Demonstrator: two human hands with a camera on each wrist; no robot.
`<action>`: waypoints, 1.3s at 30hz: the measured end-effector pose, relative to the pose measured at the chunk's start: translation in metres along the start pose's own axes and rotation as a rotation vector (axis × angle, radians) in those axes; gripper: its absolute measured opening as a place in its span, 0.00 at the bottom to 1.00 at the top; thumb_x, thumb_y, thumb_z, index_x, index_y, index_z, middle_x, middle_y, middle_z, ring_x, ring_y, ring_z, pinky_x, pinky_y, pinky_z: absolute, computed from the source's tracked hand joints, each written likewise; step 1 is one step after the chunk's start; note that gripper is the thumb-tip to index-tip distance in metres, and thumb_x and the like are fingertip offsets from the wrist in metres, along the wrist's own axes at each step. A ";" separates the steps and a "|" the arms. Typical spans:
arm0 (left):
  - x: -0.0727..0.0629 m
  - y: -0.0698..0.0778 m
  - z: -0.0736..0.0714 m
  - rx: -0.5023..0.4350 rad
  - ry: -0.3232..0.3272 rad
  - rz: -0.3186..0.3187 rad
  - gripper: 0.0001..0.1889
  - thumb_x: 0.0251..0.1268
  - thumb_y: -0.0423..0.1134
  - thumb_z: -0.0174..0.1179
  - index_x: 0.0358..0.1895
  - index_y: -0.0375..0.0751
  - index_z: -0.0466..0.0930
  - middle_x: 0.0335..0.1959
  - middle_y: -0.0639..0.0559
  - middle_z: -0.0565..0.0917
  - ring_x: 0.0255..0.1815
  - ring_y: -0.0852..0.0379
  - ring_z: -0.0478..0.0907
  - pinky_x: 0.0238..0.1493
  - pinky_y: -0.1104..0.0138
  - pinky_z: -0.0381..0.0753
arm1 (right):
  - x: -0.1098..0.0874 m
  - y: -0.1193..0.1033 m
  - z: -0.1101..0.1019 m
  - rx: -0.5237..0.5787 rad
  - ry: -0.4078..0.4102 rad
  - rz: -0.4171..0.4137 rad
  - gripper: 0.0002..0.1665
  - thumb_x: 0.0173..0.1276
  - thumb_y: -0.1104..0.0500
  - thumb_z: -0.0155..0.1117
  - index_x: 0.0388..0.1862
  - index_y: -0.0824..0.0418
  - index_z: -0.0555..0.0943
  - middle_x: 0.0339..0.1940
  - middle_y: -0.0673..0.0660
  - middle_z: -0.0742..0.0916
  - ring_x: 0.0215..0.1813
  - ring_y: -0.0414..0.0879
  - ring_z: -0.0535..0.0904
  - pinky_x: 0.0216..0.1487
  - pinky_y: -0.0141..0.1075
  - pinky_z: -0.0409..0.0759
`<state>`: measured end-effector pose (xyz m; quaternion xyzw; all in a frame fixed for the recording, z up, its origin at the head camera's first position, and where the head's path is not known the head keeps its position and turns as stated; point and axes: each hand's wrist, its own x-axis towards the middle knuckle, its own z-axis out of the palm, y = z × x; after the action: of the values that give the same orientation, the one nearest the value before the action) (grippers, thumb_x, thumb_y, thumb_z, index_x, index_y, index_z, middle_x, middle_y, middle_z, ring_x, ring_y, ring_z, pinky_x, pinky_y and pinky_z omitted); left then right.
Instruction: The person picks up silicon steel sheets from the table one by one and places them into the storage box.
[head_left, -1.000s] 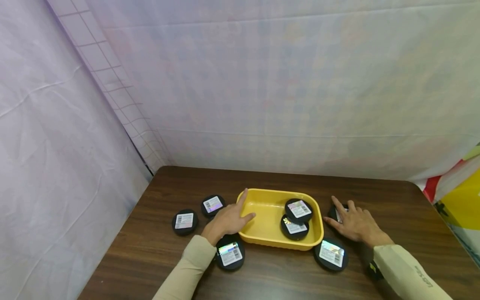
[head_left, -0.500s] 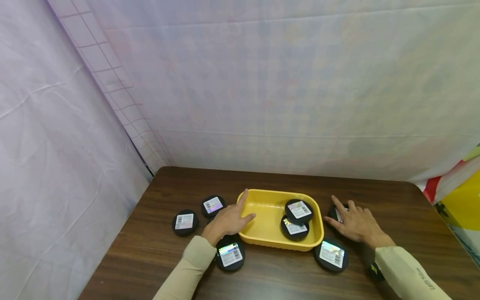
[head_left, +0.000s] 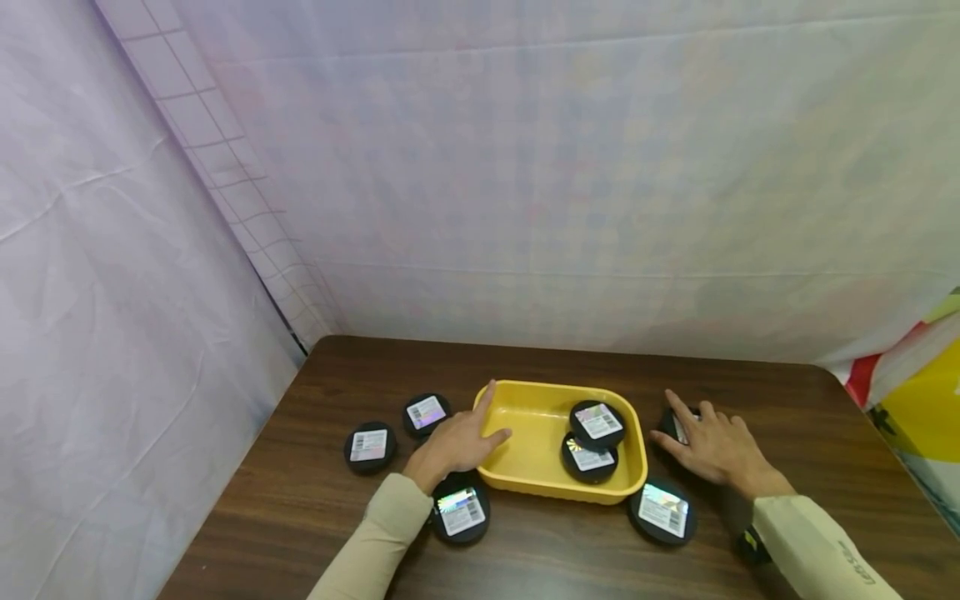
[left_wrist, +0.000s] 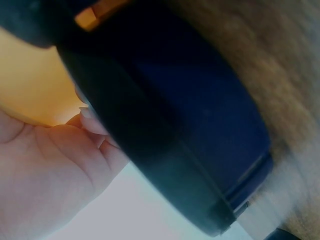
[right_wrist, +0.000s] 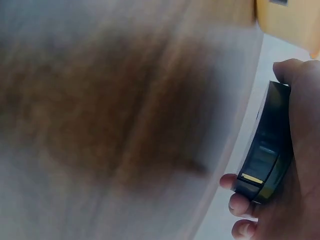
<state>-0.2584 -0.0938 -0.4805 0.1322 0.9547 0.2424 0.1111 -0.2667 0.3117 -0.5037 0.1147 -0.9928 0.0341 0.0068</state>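
The left hand lies at the left end of a yellow plastic tray, index finger straight along the rim and thumb over the inside. Its other fingers are partly hidden. The right hand rests spread over a flat round black case right of the tray. In the right wrist view, that case sits between the thumb and the other fingertips. Two labelled black cases lie inside the tray, the upper one overlapping the lower one. A dark case fills much of the left wrist view.
Left of the tray lie two more black cases. Another case is beside the left wrist, and one is at the tray's front right corner. The brown wooden table ends at a white cloth backdrop.
Both hands stay almost in place. The right hand shifts very slightly to the right; the tray and cases keep their places.
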 end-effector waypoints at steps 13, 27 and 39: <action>0.000 -0.001 0.001 0.000 0.007 0.011 0.45 0.72 0.64 0.48 0.81 0.58 0.33 0.64 0.35 0.77 0.45 0.51 0.78 0.48 0.56 0.76 | 0.001 -0.007 -0.010 0.025 0.000 0.015 0.53 0.71 0.24 0.41 0.79 0.61 0.54 0.56 0.79 0.74 0.49 0.73 0.77 0.46 0.63 0.70; 0.000 -0.001 0.002 -0.011 0.004 0.001 0.44 0.72 0.64 0.49 0.81 0.57 0.35 0.64 0.35 0.77 0.40 0.52 0.76 0.45 0.57 0.75 | -0.001 -0.013 -0.020 0.026 0.008 0.012 0.53 0.71 0.24 0.39 0.79 0.61 0.53 0.58 0.79 0.73 0.51 0.73 0.76 0.48 0.65 0.71; 0.001 -0.001 0.002 -0.013 -0.013 -0.008 0.45 0.72 0.65 0.48 0.81 0.61 0.32 0.65 0.36 0.76 0.39 0.53 0.76 0.43 0.58 0.75 | -0.001 -0.018 -0.027 0.021 0.022 0.006 0.53 0.71 0.25 0.41 0.78 0.62 0.55 0.58 0.79 0.74 0.51 0.73 0.76 0.47 0.63 0.71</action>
<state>-0.2591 -0.0939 -0.4825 0.1291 0.9528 0.2475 0.1194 -0.2611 0.2960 -0.4753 0.1113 -0.9926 0.0456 0.0166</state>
